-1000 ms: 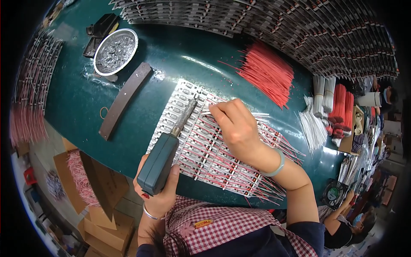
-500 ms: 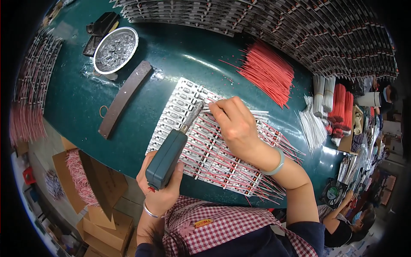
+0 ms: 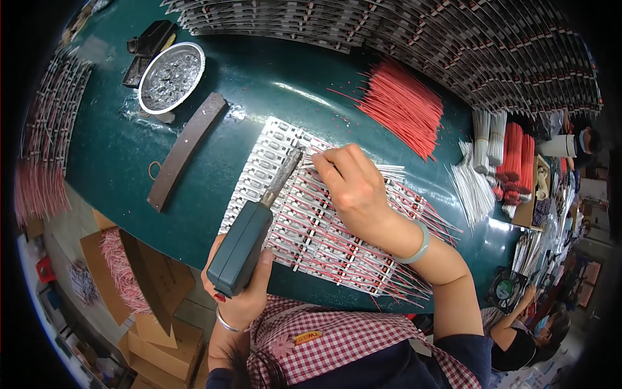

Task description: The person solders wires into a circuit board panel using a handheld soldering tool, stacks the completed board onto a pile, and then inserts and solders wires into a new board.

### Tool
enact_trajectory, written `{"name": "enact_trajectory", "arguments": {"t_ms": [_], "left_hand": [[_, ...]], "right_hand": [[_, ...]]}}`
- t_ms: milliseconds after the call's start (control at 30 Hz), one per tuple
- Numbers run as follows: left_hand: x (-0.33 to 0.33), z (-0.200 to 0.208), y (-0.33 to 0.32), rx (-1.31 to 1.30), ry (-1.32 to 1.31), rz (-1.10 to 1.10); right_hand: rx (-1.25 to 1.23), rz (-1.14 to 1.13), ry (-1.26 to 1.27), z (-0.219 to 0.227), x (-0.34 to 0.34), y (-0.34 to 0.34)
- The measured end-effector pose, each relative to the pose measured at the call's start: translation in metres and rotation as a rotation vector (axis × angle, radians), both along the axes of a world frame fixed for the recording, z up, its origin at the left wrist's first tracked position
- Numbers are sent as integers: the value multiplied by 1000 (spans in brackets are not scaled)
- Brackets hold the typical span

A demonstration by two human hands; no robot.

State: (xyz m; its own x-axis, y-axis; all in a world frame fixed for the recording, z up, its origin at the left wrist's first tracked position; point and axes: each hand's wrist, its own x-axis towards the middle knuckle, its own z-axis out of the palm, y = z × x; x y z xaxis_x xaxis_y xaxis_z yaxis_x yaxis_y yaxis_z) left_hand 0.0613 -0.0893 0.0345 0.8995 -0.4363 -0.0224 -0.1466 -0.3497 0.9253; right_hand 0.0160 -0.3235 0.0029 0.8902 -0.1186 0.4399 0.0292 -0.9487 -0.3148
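Observation:
My left hand (image 3: 245, 310) is wrapped round a dark green soldering gun (image 3: 241, 249). Its long, grey, crusted tip points up and away, over a white panel of small circuit boards (image 3: 267, 162). Close to the tip's end, my right hand (image 3: 355, 191) is closed in a pinch above the panel. White wires (image 3: 392, 170) run out from under that hand to the right, and its fingertips appear to hold their near ends. Rows of red and white wires (image 3: 317, 227) lie across the panel's right and lower parts. The exact contact of tip and board is too small to tell.
A bowl of grey metal bits (image 3: 170, 79) and a brown curved bar (image 3: 188, 152) lie left on the green table. Red wires (image 3: 405, 107) and white wires (image 3: 472, 188) are piled right. Stacked panels (image 3: 453, 45) line the back. Another person (image 3: 518, 330) works at lower right.
The soldering gun's body has shifted a little left and toward me, its tip slightly left. My right hand has stayed nearly in place, still pinching.

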Motion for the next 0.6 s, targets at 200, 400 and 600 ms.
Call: {"name": "enact_trajectory", "arguments": {"t_ms": [200,400,600], "left_hand": [[0,2,2,-6,-34,-1],[-1,2,7,-19,-53,-10],[-2,-3,10,-50,-12,-34]], "right_hand": [[-37,29,-45,-5,0,-3],[-13,70,-58,3,-7,5],[42,35,-43,2,-5,9]]}}
